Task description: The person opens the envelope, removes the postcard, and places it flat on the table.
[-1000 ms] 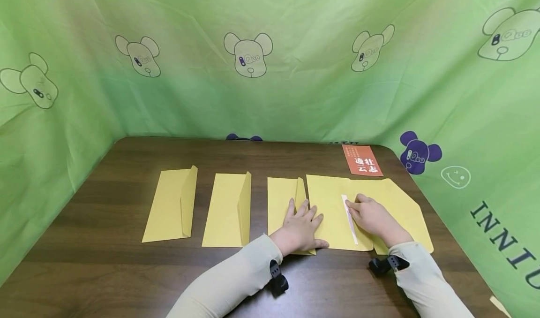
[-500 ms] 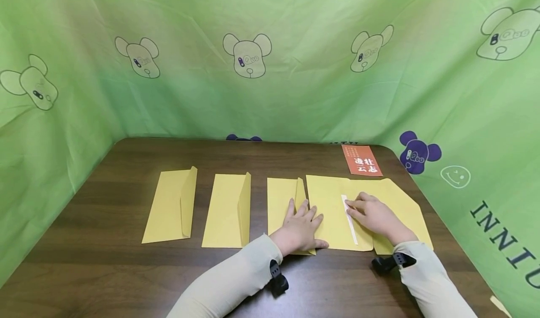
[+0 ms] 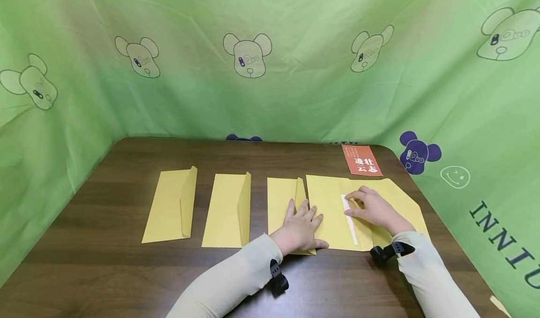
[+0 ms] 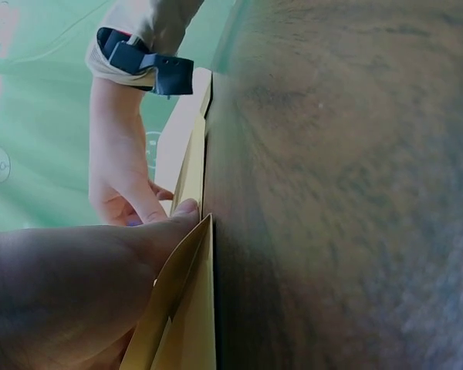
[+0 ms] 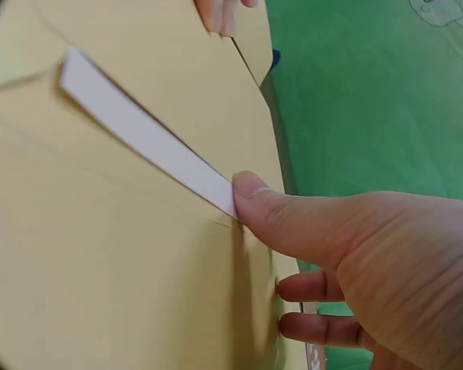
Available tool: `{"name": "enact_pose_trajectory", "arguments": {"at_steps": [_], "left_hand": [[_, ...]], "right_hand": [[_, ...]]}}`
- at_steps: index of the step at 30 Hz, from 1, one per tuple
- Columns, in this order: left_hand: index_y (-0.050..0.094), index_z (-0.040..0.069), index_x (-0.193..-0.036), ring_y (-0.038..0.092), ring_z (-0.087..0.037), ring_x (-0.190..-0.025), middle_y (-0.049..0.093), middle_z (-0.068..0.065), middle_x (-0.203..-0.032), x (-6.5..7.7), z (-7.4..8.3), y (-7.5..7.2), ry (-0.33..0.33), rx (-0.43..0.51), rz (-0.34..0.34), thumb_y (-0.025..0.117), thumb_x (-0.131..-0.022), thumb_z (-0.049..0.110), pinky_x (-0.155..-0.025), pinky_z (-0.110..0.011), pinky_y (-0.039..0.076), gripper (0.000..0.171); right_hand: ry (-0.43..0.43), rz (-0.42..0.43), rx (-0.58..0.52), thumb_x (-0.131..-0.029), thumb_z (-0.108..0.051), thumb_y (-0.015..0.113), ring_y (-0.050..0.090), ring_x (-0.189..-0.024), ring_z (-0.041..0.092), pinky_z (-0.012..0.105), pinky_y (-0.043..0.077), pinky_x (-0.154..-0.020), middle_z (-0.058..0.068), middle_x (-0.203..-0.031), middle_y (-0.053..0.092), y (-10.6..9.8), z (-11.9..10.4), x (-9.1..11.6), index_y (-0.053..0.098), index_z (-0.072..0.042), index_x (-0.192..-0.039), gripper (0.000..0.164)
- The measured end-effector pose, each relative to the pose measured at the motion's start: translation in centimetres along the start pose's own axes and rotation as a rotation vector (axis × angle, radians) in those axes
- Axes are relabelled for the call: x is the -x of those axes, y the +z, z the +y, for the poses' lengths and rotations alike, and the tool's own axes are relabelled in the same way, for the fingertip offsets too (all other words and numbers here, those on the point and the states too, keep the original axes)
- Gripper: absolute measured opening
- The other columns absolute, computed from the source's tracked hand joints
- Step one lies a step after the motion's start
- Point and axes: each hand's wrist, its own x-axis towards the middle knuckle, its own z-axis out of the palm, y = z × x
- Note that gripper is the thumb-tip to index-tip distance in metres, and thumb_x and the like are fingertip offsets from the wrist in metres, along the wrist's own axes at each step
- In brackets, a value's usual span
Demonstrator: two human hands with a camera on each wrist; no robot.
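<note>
Resting flat, five fingers fanned: left hand, across the third envelope and onto the fourth envelope | right hand: thumb and forefinger parted at one white strip (just the one!) on that fourth, its flap spread rightward | two more yellow envelopes leftward, one red card behind, one wooden table

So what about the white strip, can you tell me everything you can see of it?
The white strip is long, thin and straight, and looks like paper. It lies at a slant on the yellow envelope furthest right, with the end nearer the person further to the right. In the right wrist view, the thumb of the right grip covers its other end. I can't tell whether it is pinched there or stuck down.
</note>
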Motion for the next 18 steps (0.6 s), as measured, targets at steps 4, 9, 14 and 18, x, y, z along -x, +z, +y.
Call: {"name": "enact_pose_trajectory", "arguments": {"at_steps": [4, 9, 14, 18], "left_hand": [[0.028, 0.036, -0.157, 0.008, -0.018, -0.152, 0.021, 0.01, -0.163, 0.0, 0.0, -0.1, 0.002, 0.006, 0.0, 0.038, -0.089, 0.078, -0.119, -0.051, 0.0, 0.08], [0.029, 0.036, -0.157, 0.009, -0.018, -0.152, 0.022, 0.01, -0.163, 0.1, 0.0, 0.0, 0.005, 0.014, 0.004, 0.039, -0.089, 0.077, -0.119, -0.05, 0.001, 0.08], [0.029, 0.036, -0.157, 0.009, -0.018, -0.151, 0.022, 0.011, -0.163, 0.1, 0.0, -0.1, 0.002, 0.012, 0.002, 0.039, -0.089, 0.078, -0.119, -0.05, 0.001, 0.08], [0.028, 0.037, -0.157, 0.009, -0.018, -0.152, 0.021, 0.011, -0.163, 0.1, 0.0, -0.1, 0.0, 0.007, -0.006, 0.038, -0.089, 0.078, -0.119, -0.05, 0.001, 0.08]], "right_hand": [[0.011, -0.036, -0.023, -0.083, -0.03, 0.081, 0.057, -0.092, 0.034, 0.055, 0.047, -0.083, 0.016, -0.101, 0.058, -0.1, 0.4, -0.5, 0.062, 0.006, -0.126, 0.059], [0.035, -0.098, -0.054, -0.082, -0.03, 0.082, 0.057, -0.096, 0.038, 0.056, 0.047, -0.085, 0.019, -0.104, 0.057, -0.3, 0.8, -1.0, 0.057, 0.01, -0.131, 0.068], [0.053, -0.118, -0.094, -0.08, -0.028, 0.084, 0.056, -0.093, 0.033, 0.052, 0.047, -0.083, 0.016, -0.101, 0.057, -0.5, 0.9, -1.3, 0.061, 0.009, -0.125, 0.063], [0.064, -0.127, -0.119, -0.078, -0.026, 0.085, 0.054, -0.09, 0.031, 0.049, 0.046, -0.081, 0.015, -0.099, 0.057, -0.6, 0.8, -1.5, 0.063, 0.009, -0.119, 0.059]]}}
